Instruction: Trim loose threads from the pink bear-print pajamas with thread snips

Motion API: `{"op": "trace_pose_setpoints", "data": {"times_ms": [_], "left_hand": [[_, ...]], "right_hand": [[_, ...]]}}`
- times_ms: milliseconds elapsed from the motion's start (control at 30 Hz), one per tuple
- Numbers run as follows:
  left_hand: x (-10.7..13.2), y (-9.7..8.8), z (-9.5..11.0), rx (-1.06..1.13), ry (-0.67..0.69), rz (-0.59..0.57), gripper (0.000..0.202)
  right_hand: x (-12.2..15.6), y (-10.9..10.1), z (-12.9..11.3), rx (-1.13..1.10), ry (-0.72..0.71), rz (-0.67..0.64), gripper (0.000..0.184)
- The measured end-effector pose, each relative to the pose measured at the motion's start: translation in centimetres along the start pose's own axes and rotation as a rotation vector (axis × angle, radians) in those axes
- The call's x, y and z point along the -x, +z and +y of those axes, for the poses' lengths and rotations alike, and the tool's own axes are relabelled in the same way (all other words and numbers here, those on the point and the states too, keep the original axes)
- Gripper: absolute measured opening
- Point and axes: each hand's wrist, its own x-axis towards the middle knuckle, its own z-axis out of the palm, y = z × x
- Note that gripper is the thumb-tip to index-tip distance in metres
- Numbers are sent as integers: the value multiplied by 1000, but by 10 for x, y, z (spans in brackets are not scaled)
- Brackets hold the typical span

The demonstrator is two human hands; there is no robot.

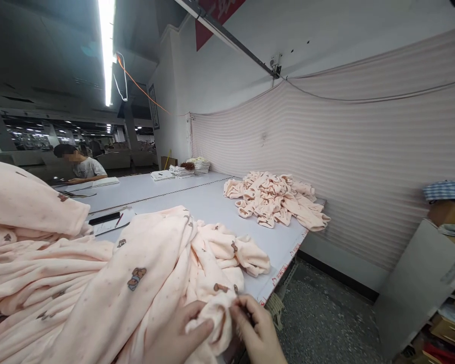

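Observation:
A pale pink fleece garment (159,253) with small brown bear prints lies spread over the near part of the table. At the table's front edge my left hand (185,328) is closed on a bunched part of this garment, thumb on top. Close beside it, my right hand (256,323) pinches the same bunched fabric with thumb and curled fingers. The opening in the held part looks like a cuff or sleeve end, but I cannot tell which. More pink fleece (30,273) lies in folds to the left.
A heap of pink garments (273,197) sits at the table's far right. Stacked papers (182,171) stand at the back; a dark phone (104,218) rests on paper at left. A person (85,164) sits beyond the table. A grey cabinet (417,283) stands right.

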Motion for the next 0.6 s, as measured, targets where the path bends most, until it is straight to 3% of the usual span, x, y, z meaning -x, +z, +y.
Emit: {"op": "trace_pose_setpoints", "data": {"times_ms": [133, 200, 267, 367, 433, 500, 533, 600], "left_hand": [[18, -21, -4, -365, 329, 76, 17], [25, -26, -13, -400, 438, 85, 19], [28, -34, -24, -314, 340, 156, 22], [20, -59, -31, -146, 120, 354, 17], [8, -76, -27, -178, 128, 339, 24], [-5, -81, -21, -295, 148, 242, 26], [-11, -79, -19, -359, 150, 216, 25], [-21, -64, -19, -444, 182, 275, 21]], "right_hand": [[-4, -16, 35, 141, 154, 156, 33], [-8, -23, 57, 208, 198, 202, 30], [-12, -27, 76, 256, 231, 223, 31], [-18, -36, 96, 300, 258, 220, 31], [-24, -44, 108, 305, 271, 207, 32], [-32, -55, 120, 298, 285, 200, 35], [-37, -60, 127, 294, 292, 203, 36], [-52, -70, 142, 281, 301, 215, 39]]}}
